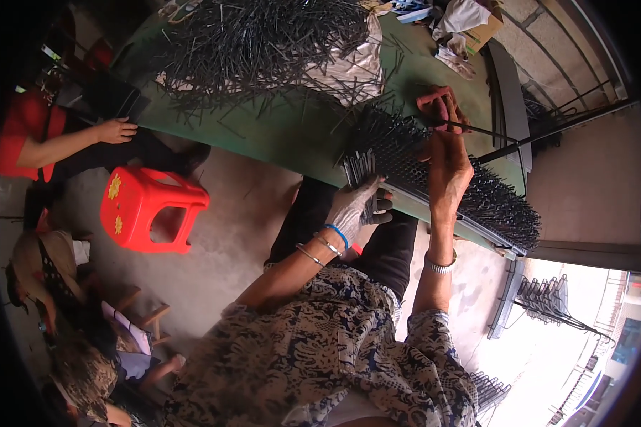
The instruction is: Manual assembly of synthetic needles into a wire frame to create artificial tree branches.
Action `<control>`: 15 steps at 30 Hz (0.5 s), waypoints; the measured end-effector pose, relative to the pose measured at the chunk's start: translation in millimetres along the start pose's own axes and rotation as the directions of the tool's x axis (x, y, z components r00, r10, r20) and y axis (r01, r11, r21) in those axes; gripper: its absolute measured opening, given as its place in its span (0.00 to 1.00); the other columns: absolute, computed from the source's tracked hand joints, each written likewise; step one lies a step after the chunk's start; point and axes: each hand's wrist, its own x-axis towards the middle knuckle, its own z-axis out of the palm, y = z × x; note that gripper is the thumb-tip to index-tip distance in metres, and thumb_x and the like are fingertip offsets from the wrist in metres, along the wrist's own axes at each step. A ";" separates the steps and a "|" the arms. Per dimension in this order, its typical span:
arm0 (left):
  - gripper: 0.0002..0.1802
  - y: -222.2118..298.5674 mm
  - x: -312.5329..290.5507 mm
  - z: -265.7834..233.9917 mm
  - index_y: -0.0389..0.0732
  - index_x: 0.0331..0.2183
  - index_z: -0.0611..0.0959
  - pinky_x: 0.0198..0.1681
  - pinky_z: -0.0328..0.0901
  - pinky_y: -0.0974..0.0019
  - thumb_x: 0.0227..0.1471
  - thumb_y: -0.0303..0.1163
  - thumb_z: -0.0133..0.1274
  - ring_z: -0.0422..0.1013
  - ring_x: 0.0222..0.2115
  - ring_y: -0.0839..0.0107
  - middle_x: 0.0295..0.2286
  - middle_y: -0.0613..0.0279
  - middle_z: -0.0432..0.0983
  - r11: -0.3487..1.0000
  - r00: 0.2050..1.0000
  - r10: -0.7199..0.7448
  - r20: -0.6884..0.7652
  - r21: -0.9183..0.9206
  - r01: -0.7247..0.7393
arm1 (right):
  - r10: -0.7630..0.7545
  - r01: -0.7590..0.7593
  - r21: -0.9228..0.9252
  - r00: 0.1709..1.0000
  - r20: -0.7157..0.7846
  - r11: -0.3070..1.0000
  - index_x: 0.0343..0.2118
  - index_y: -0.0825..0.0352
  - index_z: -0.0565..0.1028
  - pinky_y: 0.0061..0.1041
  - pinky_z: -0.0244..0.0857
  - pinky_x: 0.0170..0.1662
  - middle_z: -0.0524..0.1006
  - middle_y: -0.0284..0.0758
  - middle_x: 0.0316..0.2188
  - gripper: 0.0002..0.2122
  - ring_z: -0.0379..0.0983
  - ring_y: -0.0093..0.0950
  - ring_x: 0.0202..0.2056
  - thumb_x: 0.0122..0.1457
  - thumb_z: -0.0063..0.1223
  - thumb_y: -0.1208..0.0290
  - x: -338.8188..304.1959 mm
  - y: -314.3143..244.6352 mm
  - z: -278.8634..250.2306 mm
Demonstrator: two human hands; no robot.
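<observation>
My left hand [352, 206], in a light grey glove with dark fingertips, is closed around a bundle of thin grey metal strips [360, 168] at the table's near edge. Just right of it, my bare right hand [449, 167] reaches over a long tray [413, 193] packed with upright small black pieces [498, 203]. Its fingers are bent together near the pieces; what they hold, if anything, is hidden. Beyond the right hand is a crumpled reddish-pink cloth [441, 107].
A big heap of black strips [263, 46] covers the far part of the green table [242, 132], partly on a pale cloth [356, 67]. A red plastic stool [139, 185] stands at left, beside another person's arm [71, 148]. Metal bars [570, 132] run at right.
</observation>
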 end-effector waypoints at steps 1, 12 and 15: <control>0.13 -3.8 3.3 -0.1 0.44 0.41 0.82 0.26 0.77 0.60 0.57 0.40 0.56 0.77 0.24 0.69 0.28 0.60 0.80 0.999 0.998 0.044 0.044 -0.011 -0.043 | -0.066 0.055 -0.103 0.992 -0.109 0.993 0.37 0.70 0.76 0.17 0.64 0.30 0.78 0.32 0.24 0.05 0.71 0.16 0.24 0.62 0.51 0.76 5.0 0.8 6.5; 0.11 -12.1 11.7 -12.8 0.39 0.30 0.81 0.14 0.61 0.76 0.54 0.37 0.61 0.71 0.15 0.77 0.20 0.64 0.77 1.000 0.999 -0.015 0.034 -0.022 0.015 | -0.225 0.197 -0.260 0.971 -0.083 0.945 0.34 0.68 0.74 0.22 0.66 0.27 0.78 0.34 0.23 0.02 0.73 0.20 0.22 0.62 0.50 0.78 16.1 31.0 36.2; 0.08 -14.2 5.7 -10.8 0.39 0.31 0.81 0.17 0.68 0.77 0.53 0.32 0.62 0.74 0.19 0.75 0.23 0.62 0.77 0.995 0.997 -0.070 0.011 -0.075 0.071 | -0.214 0.183 -0.287 0.973 -0.083 0.940 0.34 0.67 0.73 0.22 0.66 0.26 0.77 0.35 0.22 0.02 0.73 0.21 0.21 0.62 0.49 0.79 11.3 38.1 37.2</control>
